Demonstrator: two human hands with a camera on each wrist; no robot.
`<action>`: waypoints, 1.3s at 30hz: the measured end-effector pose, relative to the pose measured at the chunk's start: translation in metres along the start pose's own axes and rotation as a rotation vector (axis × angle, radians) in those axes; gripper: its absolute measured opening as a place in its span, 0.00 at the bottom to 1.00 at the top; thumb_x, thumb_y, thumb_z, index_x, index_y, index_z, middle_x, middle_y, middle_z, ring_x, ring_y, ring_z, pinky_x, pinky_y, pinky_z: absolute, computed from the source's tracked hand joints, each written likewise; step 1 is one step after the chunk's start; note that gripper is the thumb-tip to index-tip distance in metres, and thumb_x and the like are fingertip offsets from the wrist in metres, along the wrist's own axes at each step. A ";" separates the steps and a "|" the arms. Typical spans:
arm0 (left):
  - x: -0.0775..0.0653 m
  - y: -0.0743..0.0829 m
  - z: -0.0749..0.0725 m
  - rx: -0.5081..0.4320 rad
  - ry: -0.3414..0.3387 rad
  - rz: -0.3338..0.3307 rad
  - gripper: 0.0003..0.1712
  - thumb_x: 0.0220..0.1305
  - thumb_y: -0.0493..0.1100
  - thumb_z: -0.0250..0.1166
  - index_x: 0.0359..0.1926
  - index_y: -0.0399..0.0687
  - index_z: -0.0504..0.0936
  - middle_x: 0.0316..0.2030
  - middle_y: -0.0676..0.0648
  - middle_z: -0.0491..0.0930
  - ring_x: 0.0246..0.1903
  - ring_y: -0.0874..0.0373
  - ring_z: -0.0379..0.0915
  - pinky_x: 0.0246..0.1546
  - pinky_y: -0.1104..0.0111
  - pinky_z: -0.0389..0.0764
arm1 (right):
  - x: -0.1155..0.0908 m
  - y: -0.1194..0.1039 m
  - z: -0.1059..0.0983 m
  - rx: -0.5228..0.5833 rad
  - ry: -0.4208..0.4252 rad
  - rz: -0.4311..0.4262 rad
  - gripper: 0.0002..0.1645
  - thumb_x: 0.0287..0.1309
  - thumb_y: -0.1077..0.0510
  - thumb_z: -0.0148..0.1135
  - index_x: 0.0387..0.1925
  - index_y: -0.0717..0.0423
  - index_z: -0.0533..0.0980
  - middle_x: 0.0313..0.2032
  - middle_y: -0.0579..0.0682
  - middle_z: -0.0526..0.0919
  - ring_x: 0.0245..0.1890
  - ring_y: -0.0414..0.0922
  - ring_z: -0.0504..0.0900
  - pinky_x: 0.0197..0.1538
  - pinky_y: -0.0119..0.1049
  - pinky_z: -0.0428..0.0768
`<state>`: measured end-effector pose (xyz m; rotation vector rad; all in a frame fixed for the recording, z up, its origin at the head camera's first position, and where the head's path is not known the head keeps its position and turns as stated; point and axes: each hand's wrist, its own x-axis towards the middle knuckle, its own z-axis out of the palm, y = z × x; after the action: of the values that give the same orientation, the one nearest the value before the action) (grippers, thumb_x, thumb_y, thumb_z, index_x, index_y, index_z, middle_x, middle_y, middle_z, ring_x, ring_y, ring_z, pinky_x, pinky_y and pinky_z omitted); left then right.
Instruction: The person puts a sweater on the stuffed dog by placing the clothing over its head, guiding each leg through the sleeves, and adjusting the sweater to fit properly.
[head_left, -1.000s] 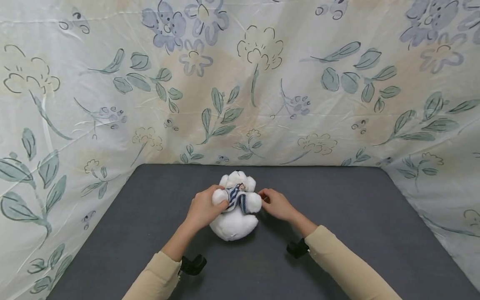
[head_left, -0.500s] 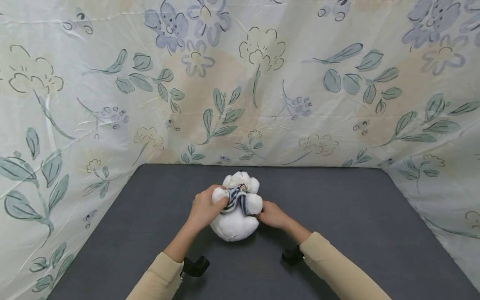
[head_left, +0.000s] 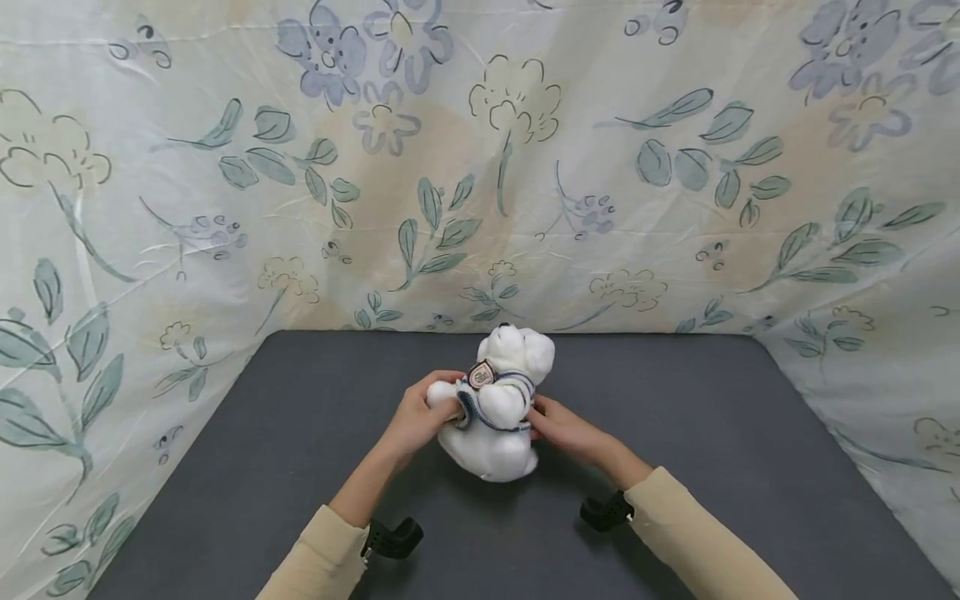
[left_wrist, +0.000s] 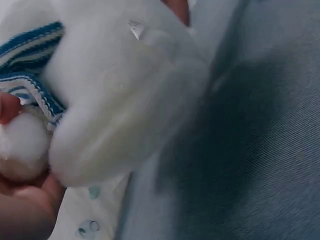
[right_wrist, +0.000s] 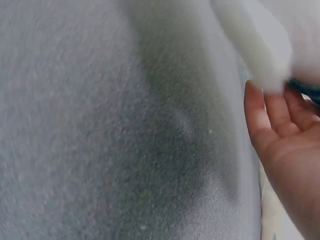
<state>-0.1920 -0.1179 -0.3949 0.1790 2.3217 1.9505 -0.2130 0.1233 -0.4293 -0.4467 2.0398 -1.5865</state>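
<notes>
A white stuffed bear in a blue-and-white striped knit garment, with a round dark-rimmed badge on its chest, is tilted on the table, its head up and turned partly sideways. My left hand grips one of its paws, thumb in front and fingers beneath. On the other side, my right hand touches the bear's side near the garment's hem. The right wrist view shows several of its fingers loosely extended against the white plush; the thumb is hidden there.
A dark grey table lies under the bear. Behind it and at both sides hangs a pale flowered cloth. Black wrist cameras sit below the beige sleeves.
The bear has turned about its upright axis and shifted right, so its badge now faces more toward me. My right hand has come from beside the bear into contact; the left keeps its paw.
</notes>
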 end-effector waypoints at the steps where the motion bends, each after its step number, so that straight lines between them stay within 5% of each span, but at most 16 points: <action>1: 0.000 -0.002 0.001 -0.021 -0.017 0.003 0.21 0.56 0.36 0.60 0.52 0.53 0.77 0.51 0.45 0.74 0.43 0.53 0.71 0.38 0.63 0.76 | -0.001 0.000 0.000 0.046 -0.023 -0.011 0.42 0.66 0.40 0.44 0.68 0.63 0.48 0.65 0.61 0.57 0.61 0.51 0.64 0.61 0.46 0.65; 5: -0.001 -0.007 0.005 -0.068 -0.068 0.028 0.22 0.57 0.32 0.57 0.54 0.48 0.75 0.53 0.43 0.72 0.45 0.54 0.69 0.41 0.64 0.73 | -0.004 -0.002 -0.001 0.171 -0.096 -0.050 0.42 0.67 0.43 0.43 0.69 0.62 0.41 0.67 0.62 0.51 0.64 0.53 0.58 0.63 0.50 0.60; 8: 0.000 -0.011 0.003 -0.085 -0.126 0.029 0.22 0.61 0.32 0.55 0.57 0.43 0.72 0.55 0.40 0.69 0.47 0.55 0.67 0.42 0.66 0.72 | -0.006 -0.002 -0.001 0.166 -0.063 -0.056 0.40 0.66 0.47 0.45 0.68 0.64 0.42 0.65 0.63 0.53 0.63 0.54 0.60 0.62 0.49 0.61; 13: 0.004 -0.012 -0.003 -0.103 -0.153 -0.015 0.19 0.67 0.37 0.51 0.58 0.40 0.70 0.56 0.42 0.71 0.51 0.58 0.69 0.45 0.70 0.72 | -0.009 -0.005 0.001 0.021 0.072 -0.072 0.41 0.62 0.50 0.51 0.68 0.63 0.45 0.63 0.62 0.59 0.62 0.53 0.61 0.61 0.47 0.64; 20: 0.006 0.003 -0.007 -0.031 -0.056 -0.004 0.16 0.67 0.43 0.55 0.54 0.47 0.75 0.52 0.47 0.76 0.52 0.56 0.71 0.51 0.62 0.72 | -0.010 -0.013 0.002 -0.196 0.204 -0.130 0.39 0.58 0.53 0.57 0.67 0.55 0.52 0.56 0.57 0.70 0.55 0.50 0.70 0.55 0.45 0.69; 25: 0.007 0.021 -0.011 0.072 -0.020 0.111 0.19 0.65 0.46 0.58 0.55 0.48 0.74 0.54 0.47 0.74 0.57 0.55 0.68 0.56 0.57 0.69 | -0.012 -0.019 0.002 -0.409 0.267 -0.184 0.41 0.54 0.51 0.62 0.65 0.53 0.55 0.50 0.54 0.75 0.46 0.45 0.77 0.45 0.39 0.76; 30: 0.010 0.039 -0.012 0.200 -0.039 0.251 0.25 0.62 0.48 0.61 0.58 0.48 0.70 0.57 0.46 0.71 0.58 0.53 0.67 0.56 0.57 0.70 | -0.010 -0.021 0.002 -0.628 0.270 -0.345 0.41 0.51 0.53 0.65 0.64 0.53 0.57 0.48 0.49 0.75 0.44 0.41 0.77 0.44 0.39 0.76; 39: 0.010 0.052 0.002 0.439 -0.033 0.398 0.33 0.55 0.52 0.67 0.62 0.57 0.67 0.58 0.49 0.71 0.52 0.52 0.72 0.45 0.56 0.76 | -0.005 -0.024 0.006 -0.973 0.405 -0.486 0.34 0.47 0.50 0.69 0.54 0.58 0.68 0.41 0.51 0.77 0.40 0.47 0.75 0.41 0.45 0.73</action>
<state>-0.2005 -0.1057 -0.3440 0.7515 2.8291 1.5116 -0.2064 0.1153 -0.4064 -1.0926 3.1392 -0.8082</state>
